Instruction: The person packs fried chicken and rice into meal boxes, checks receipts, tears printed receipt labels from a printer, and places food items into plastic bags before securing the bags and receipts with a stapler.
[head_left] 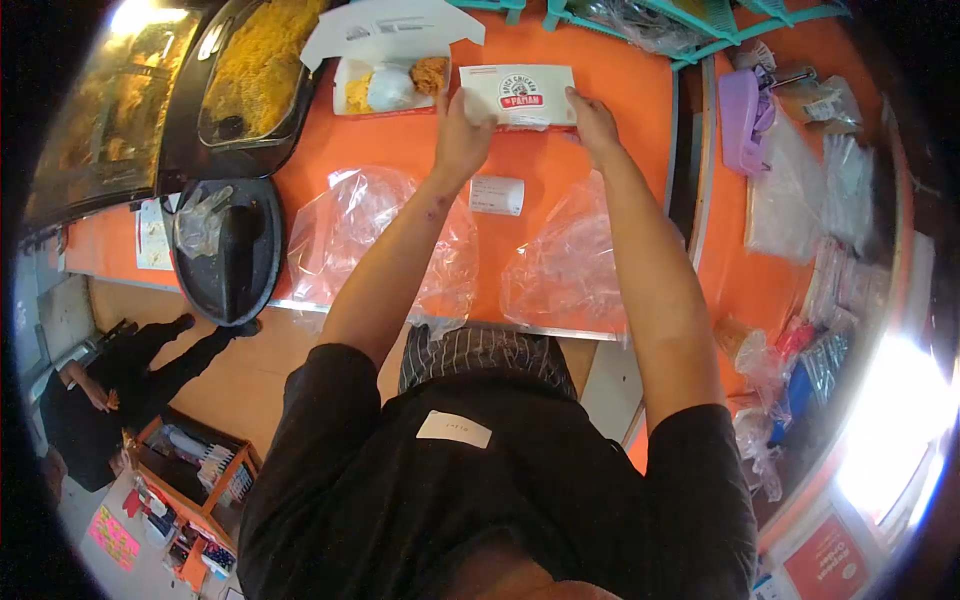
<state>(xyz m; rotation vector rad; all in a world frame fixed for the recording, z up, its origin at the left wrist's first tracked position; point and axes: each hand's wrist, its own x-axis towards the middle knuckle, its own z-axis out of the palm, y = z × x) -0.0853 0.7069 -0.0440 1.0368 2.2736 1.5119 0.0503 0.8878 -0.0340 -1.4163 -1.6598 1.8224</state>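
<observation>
two hands (pixel 464 138) (pixel 598 122) at white box's (pixel 520 92) side edges, orange counter (pixel 632 122) showing rightward

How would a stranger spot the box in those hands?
On the orange counter, look toward the far side, where the left hand and right hand hold a white box. Unlike the open food box on its left, it's shut and shows a red-banded logo.
</observation>
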